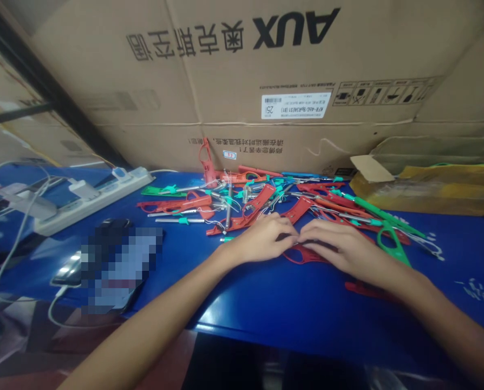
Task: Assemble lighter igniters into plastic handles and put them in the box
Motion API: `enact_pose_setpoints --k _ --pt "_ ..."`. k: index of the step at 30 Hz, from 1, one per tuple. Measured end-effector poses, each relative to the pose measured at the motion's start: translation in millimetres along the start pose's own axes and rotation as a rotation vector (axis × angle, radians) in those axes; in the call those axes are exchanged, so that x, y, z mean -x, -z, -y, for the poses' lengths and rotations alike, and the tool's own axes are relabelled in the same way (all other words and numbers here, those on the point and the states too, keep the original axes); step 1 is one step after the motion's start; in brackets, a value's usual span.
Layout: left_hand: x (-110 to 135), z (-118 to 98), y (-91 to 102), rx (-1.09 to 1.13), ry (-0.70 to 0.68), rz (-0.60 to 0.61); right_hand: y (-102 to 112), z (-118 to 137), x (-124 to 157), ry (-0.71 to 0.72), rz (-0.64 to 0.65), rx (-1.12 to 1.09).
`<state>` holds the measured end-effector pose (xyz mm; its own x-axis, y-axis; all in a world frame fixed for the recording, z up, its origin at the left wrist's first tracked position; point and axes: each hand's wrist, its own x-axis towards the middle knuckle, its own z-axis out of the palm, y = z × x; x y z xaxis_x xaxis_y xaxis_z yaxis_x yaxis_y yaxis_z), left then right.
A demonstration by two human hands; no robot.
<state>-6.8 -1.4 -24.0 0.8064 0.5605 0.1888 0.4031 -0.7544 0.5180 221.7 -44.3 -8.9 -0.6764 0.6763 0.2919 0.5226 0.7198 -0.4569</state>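
Observation:
Both my hands rest on a blue table (266,303) and meet over a red plastic handle piece (302,254). My left hand (262,241) has its fingers curled down and pinched on the piece's left end. The fingers of my right hand (341,246) are closed on its right side. Just beyond my hands lies a pile of red plastic handles (242,208), green plastic handles (388,227) and thin metal rods (228,208) with teal caps.
A large cardboard box (266,81) stands along the back of the table. A white power strip (91,197) with plugs and cables lies at the left, a phone (69,268) on a cable nearer me. A yellow plastic bag (440,187) lies at the right.

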Motion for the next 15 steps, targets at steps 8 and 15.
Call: enact_pose_setpoints --k 8,15 --pt "-0.5 3.1 2.6 0.108 0.027 -0.007 0.8 0.9 0.2 0.002 0.005 0.015" --pt "0.1 4.7 8.8 0.264 0.082 -0.042 1.9 -0.4 2.4 -0.041 0.044 0.074"
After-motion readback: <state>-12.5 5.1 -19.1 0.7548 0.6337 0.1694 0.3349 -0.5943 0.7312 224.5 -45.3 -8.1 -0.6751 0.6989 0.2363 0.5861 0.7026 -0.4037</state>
